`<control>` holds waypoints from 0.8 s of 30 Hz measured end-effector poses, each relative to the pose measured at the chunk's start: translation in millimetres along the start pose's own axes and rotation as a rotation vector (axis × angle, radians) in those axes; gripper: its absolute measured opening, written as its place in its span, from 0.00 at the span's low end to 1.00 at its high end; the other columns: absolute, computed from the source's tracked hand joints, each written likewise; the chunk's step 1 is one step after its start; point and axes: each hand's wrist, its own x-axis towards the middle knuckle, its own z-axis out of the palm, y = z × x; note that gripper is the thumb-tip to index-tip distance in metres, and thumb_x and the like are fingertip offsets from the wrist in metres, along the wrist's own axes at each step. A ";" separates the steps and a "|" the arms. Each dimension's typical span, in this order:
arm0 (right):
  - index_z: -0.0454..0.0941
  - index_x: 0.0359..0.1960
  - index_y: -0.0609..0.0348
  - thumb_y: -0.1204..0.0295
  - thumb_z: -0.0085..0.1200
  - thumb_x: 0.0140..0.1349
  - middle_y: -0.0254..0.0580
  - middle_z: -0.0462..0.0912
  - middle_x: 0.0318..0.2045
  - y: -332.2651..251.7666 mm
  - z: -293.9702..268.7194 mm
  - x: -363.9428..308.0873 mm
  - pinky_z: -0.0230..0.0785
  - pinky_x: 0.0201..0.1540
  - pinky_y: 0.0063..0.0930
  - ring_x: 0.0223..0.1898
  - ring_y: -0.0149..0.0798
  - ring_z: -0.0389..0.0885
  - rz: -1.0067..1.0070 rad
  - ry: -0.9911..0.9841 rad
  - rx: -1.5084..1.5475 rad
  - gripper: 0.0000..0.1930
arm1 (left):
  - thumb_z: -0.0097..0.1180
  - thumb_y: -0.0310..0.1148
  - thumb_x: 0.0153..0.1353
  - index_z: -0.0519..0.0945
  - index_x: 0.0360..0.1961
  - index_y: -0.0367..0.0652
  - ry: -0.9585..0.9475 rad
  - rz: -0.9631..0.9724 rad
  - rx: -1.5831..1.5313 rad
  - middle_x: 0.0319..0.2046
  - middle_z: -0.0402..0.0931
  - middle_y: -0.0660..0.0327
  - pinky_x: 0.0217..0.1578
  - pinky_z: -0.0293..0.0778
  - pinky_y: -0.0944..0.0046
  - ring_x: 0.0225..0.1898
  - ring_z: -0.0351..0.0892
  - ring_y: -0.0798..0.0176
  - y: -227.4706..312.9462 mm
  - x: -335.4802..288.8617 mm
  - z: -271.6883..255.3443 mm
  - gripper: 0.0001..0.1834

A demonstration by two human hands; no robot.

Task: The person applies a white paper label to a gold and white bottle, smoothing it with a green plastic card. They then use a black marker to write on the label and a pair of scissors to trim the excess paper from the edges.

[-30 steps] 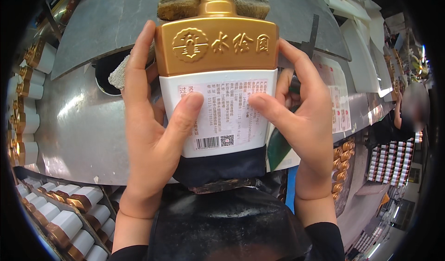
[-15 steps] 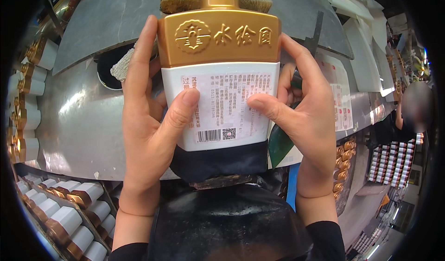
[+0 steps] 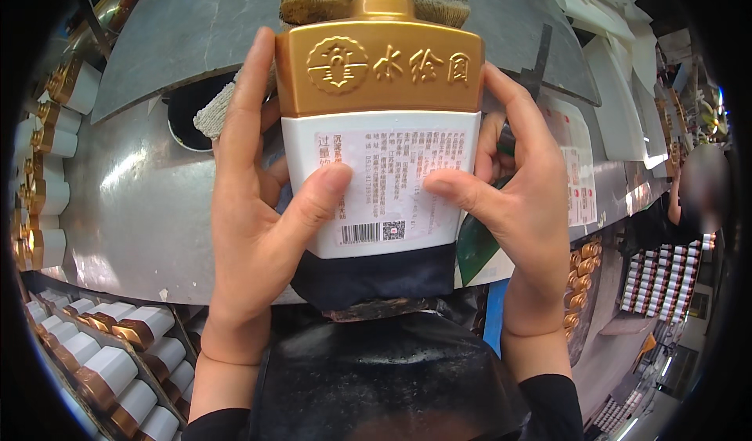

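Note:
A flat-sided bottle (image 3: 384, 73) with a gold shoulder and neck and a white body lies between my hands, neck pointing away from me. Its face carries a pale printed label (image 3: 376, 186). My left hand (image 3: 270, 206) grips the left side, thumb pressed on the label's edge. On the other side, my right hand (image 3: 521, 198) holds the bottle with its thumb on the label's right part. A dark green flat piece (image 3: 478, 249) shows below the right hand's curled fingers, seemingly tucked in them. Dark cloth (image 3: 376, 275) lies under the bottle's base.
Beyond the neck is a brown, bristly-looking block (image 3: 317, 4). A dark bowl (image 3: 184, 120) with a whitish cloth (image 3: 213, 112) stands left on the grey table (image 3: 133, 214). Similar bottles (image 3: 102, 378) fill crates at lower left. Label sheets (image 3: 578, 167) lie right; a person (image 3: 697, 198) is farther right.
The bottle and both hands have shifted slightly to the right and a little toward me. Both thumbs stay on the label, and the hold looks the same.

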 end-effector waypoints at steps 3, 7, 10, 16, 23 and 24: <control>0.63 0.63 0.68 0.69 0.74 0.40 0.24 0.65 0.22 0.4 -7.5 -0.1 0.60 0.29 0.08 0.26 0.18 0.65 0.075 -0.057 0.163 0.46 | 0.59 0.37 0.56 0.57 0.70 0.43 -0.166 0.068 0.262 0.67 0.56 0.47 0.66 0.55 0.54 0.68 0.56 0.51 -2.1 -4.2 -21.0 0.41; 0.61 0.65 0.68 0.70 0.74 0.38 0.24 0.66 0.22 6.3 -5.8 -0.8 0.60 0.29 0.08 0.25 0.18 0.65 -0.073 -0.069 0.035 0.49 | 0.63 0.43 0.51 0.70 0.63 0.45 -0.262 0.151 0.585 0.68 0.56 0.49 0.67 0.51 0.50 0.69 0.54 0.50 2.3 -12.6 -26.0 0.36; 0.61 0.65 0.68 0.71 0.75 0.37 0.24 0.66 0.23 5.3 -5.1 -2.2 0.59 0.28 0.08 0.24 0.18 0.64 -0.076 -0.052 -0.078 0.49 | 0.64 0.46 0.47 0.76 0.59 0.44 -0.259 0.074 0.669 0.67 0.57 0.49 0.68 0.48 0.50 0.69 0.54 0.49 5.5 -18.2 -23.4 0.36; 0.62 0.64 0.69 0.70 0.74 0.40 0.24 0.67 0.23 8.0 -5.4 -1.2 0.59 0.27 0.08 0.24 0.17 0.65 -0.057 -0.062 0.053 0.47 | 0.64 0.45 0.49 0.72 0.62 0.43 -0.253 0.094 0.652 0.65 0.60 0.50 0.68 0.48 0.50 0.69 0.54 0.49 6.6 -19.3 -22.3 0.37; 0.64 0.63 0.70 0.69 0.71 0.47 0.24 0.67 0.23 2.2 -2.2 1.2 0.60 0.28 0.08 0.25 0.17 0.65 0.024 -0.025 0.043 0.41 | 0.61 0.41 0.55 0.69 0.64 0.41 -0.289 0.081 0.815 0.64 0.63 0.51 0.68 0.48 0.52 0.68 0.57 0.50 9.9 -20.3 -25.3 0.35; 0.64 0.62 0.70 0.69 0.70 0.48 0.24 0.67 0.23 1.9 -1.8 1.1 0.60 0.28 0.09 0.25 0.17 0.65 0.025 -0.024 0.035 0.41 | 0.61 0.41 0.55 0.69 0.63 0.41 -0.299 0.070 0.832 0.64 0.63 0.51 0.68 0.48 0.52 0.68 0.57 0.51 11.3 -20.3 -25.4 0.35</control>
